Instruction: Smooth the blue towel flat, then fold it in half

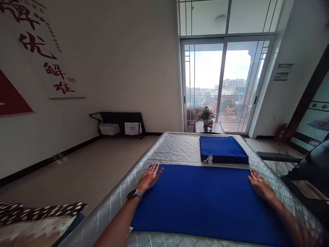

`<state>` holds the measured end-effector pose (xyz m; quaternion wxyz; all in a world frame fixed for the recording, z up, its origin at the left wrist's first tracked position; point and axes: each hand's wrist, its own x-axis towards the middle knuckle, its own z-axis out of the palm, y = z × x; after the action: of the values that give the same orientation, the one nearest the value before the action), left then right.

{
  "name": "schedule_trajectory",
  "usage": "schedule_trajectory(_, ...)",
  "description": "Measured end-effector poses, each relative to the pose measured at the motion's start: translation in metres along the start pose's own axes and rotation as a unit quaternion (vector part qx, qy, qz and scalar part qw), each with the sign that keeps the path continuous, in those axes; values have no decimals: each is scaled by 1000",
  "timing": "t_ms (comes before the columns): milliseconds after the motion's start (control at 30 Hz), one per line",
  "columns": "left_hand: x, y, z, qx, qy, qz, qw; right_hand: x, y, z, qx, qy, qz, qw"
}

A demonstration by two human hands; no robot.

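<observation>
A blue cloth (pixel 203 200) lies spread flat across a silvery quilted mattress (pixel 177 147). My left hand (pixel 150 176), with a watch on its wrist, rests palm down on the cloth's far left corner, fingers stretched out. At the far right corner my right hand (pixel 260 184) lies flat too, its fingers extended over the edge area. Just beyond the cloth sits a neat stack of folded blue cloths (pixel 222 147), with white tags (pixel 209 159) sticking out at its near left side. A small white tag shows at the spread cloth's near left corner.
Behind the mattress stands a small dark table (pixel 217 128) with a potted plant (pixel 205 115) and a bottle (pixel 210 120), before glass sliding doors. A black rack (pixel 123 120) with white boxes is along the left wall. A patterned fabric (pixel 38 219) lies at lower left, dark furniture at right.
</observation>
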<state>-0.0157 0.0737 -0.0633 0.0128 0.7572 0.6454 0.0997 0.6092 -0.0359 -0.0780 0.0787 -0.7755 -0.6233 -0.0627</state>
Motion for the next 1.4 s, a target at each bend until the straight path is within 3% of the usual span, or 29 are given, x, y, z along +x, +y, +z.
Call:
schedule_trajectory(100,-1,-13,2,8,18,-5,1000,4,15,14,3,16,17,1000)
schedule_trajectory(300,1,-10,8,18,17,-4,1000,6,14,23,15,18,26,999)
schedule_trajectory(467,2,-14,9,16,40,17,999,4,9,14,-4,5,36,999)
schedule_trajectory(600,3,-8,-1,7,39,9,999,-2,-5,-7,-49,7,55,997)
schedule_trajectory(667,2,9,-6,1,55,6,998,-8,-26,-21,-67,29,41,996)
schedule_trajectory(733,-3,41,-7,-7,85,29,996,-17,-63,-34,-58,49,-6,997)
schedule_trajectory(800,-10,87,-3,-18,106,88,990,-29,-114,-44,-19,44,-70,996)
schedule_trajectory(900,-27,165,10,-39,86,204,974,-47,-196,-50,49,3,-154,987)
schedule_trajectory(1000,-43,218,22,-57,58,253,964,-59,-248,-44,71,-33,-192,978)
schedule_trajectory(1100,-51,232,26,-59,30,247,967,-64,-262,-35,70,-48,-190,978)
schedule_trajectory(1400,-52,219,20,-68,6,224,972,-67,-246,-39,81,-62,-166,981)
